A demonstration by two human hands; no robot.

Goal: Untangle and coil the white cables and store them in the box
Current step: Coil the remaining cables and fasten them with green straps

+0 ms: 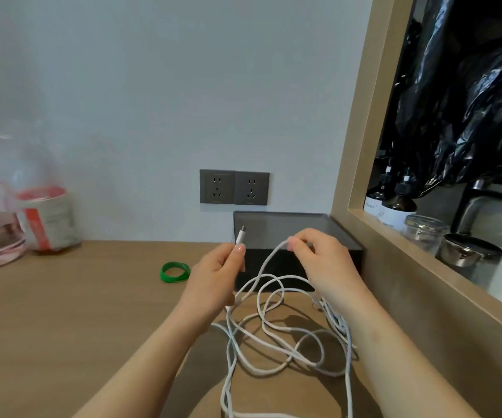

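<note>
A tangle of white cables (276, 336) lies in loose loops on the wooden desk (62, 312) between my forearms. My left hand (213, 279) grips one cable just below its plug (240, 235), which points up. My right hand (322, 260) pinches a raised bend of cable between thumb and fingers, over the front of the box. The dark box (276, 226) stands open behind my hands, against the wall; I see nothing inside it.
A green band (175, 272) lies on the desk left of my left hand. Bags and a pink container (17, 215) stand at the far left. Two wall sockets (234, 187) sit above the box. A wooden frame (373, 236) with bottles and jars borders the right.
</note>
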